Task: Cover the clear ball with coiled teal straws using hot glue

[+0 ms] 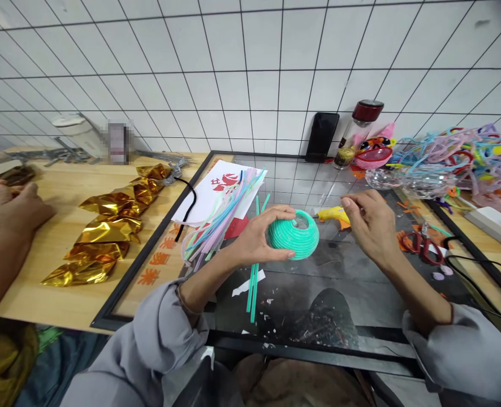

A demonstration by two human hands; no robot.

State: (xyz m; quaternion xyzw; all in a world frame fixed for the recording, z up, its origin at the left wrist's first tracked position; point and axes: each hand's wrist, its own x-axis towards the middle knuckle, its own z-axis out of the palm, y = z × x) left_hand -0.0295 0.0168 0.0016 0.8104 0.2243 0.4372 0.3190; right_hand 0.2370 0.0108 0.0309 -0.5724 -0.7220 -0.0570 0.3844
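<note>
My left hand (261,237) grips a turquoise-green round pot (295,240) from its left side, thumb below and fingers at the rim. The pot has coiled, ribbed walls and an opening at the top. To its right my right hand (370,226) hovers apart from it, fingers curled in and thumb pressed to them; anything between them is too small to make out. A yellow glue gun (334,215) lies behind, between the pot and my right hand. Green strips (253,294) lie below the pot, next to a torn scrap of white paper (249,282).
A bundle of pastel pipe cleaners (220,220) rests across a printed sheet (208,181). Red-handled scissors (422,246), a power strip (499,229) and a tangled pipe-cleaner heap (466,164) are right. A phone (322,137) and bottle (356,135) stand behind. Gold foil (106,232) and another person's hand (17,212) are left.
</note>
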